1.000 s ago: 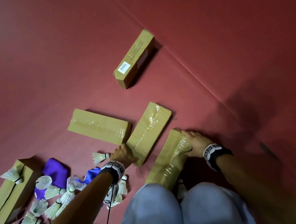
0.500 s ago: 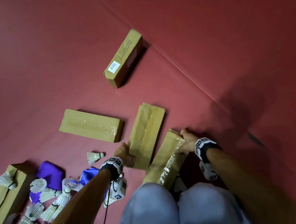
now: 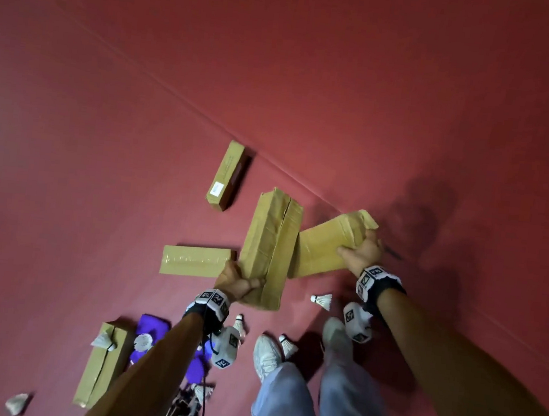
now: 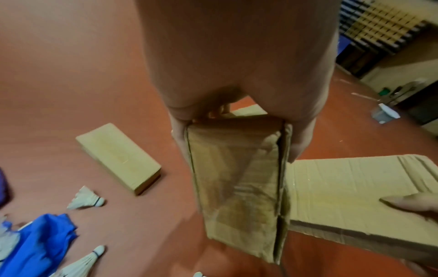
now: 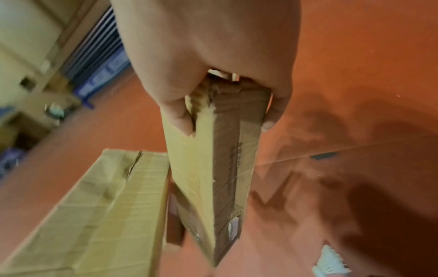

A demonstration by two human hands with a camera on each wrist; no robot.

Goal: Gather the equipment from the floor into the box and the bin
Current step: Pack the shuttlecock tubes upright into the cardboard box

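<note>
Gripping one long cardboard carton each, both hands are up off the red floor (image 3: 106,122), and the person stands over the scattered gear. The left hand (image 3: 236,281) has fingers and thumb curled round the near end of the left carton (image 3: 271,241), whose long axis runs away from the wrist, straight ahead of the person. The right hand (image 3: 359,254) clamps the outer end of the right carton (image 3: 325,247), thumb on one broad face and fingers on the other; that carton's long axis points leftward, so its far end sits tucked behind the left carton, close enough that I cannot tell whether they touch. Taking the left carton as landmark: a flat taped carton (image 3: 193,260) lies on the floor just to its left, a labelled carton (image 3: 227,175) lies beyond it, and another carton (image 3: 102,362) lies nearer the person, with purple cloth (image 3: 152,325) and loose shuttlecocks (image 3: 322,301) about the feet. Neither the box nor the bin shows in the head view, so the carry probably calls for a turn, each carton hanging end-first from its own hand.
</note>
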